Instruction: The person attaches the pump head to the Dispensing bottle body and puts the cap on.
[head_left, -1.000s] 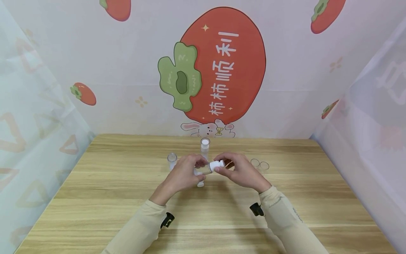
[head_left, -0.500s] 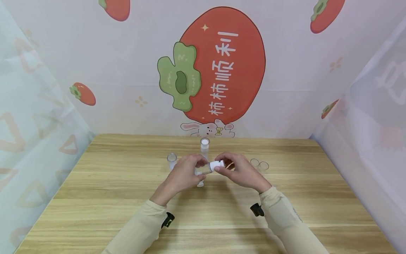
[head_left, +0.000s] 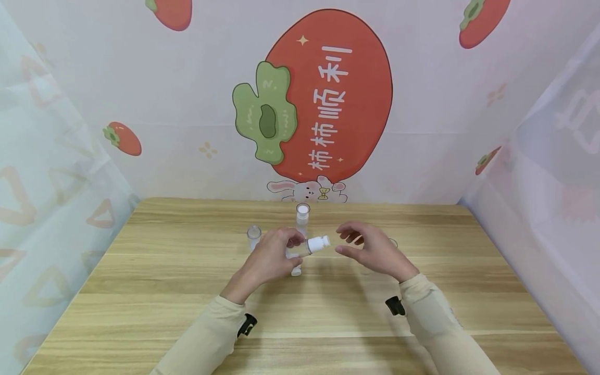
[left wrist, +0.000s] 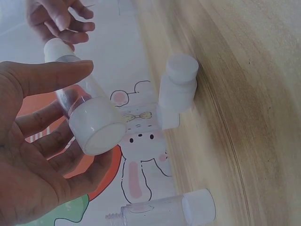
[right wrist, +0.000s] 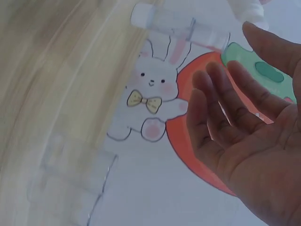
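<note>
Right hand (head_left: 375,251) now off one bottle (head_left: 315,245)

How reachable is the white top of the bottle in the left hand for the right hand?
Probably yes: the right hand is empty, fingers toward the white top, with no obstacle visible between them. The left hand grips the bottle by its body, leaving that top uncovered.

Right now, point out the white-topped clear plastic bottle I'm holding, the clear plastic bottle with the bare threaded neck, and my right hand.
White-topped clear plastic bottle (head_left: 317,244): head view, on its white top.
Threaded-neck clear bottle (left wrist: 162,212): left wrist view, on its clear body.
Right hand (right wrist: 254,157): right wrist view, on the palm.
</note>
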### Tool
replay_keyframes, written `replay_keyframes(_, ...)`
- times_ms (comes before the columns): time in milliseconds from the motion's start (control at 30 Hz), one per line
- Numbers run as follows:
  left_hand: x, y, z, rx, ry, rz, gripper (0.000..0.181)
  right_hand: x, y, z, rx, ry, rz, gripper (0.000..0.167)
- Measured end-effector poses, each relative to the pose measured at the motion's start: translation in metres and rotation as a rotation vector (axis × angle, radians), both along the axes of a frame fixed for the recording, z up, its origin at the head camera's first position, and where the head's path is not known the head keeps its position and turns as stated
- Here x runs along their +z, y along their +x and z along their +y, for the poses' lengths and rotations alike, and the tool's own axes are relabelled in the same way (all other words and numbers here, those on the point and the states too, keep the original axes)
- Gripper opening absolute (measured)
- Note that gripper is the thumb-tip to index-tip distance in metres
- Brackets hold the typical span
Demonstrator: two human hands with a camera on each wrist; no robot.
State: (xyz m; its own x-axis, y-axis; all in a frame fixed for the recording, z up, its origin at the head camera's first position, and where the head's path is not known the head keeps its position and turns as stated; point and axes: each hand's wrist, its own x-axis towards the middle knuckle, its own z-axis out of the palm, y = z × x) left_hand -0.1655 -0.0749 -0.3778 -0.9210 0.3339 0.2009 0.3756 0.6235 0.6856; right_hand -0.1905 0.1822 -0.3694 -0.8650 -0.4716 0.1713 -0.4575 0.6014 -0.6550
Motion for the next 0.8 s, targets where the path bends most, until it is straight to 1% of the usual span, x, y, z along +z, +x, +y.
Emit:
replay_keyframes(233, -0.001, 0.000, -0.001, -0.008, -0.004, 0.012, 0.035, -0.002, -0.011, 0.017, -0.081, 0.206, 0.108, 0.035)
replay_keyframes(333, -0.001, 0.000, 0.000, -0.004, -0.011, 0.017, 0.034, -0.004, -0.016, 0.024, -0.097, 0.273, 0.124, 0.037)
replay_keyframes(400, 0.000, 0.000, 0.000, -0.001, -0.014, 0.019, 0.034, -0.004, -0.020, 0.029, -0.094, 0.307, 0.122, 0.038)
replay_keyframes(600, -0.002, -0.001, 0.000, 0.006, -0.020, 0.020, 0.035, -0.008, -0.031, 0.041, -0.087, 0.385, 0.079, 0.043)
replay_keyframes(800, -0.002, -0.001, 0.000, 0.002, -0.010, 0.017, 0.034, -0.011, -0.038, 0.047, -0.105, 0.442, 0.048, 0.045)
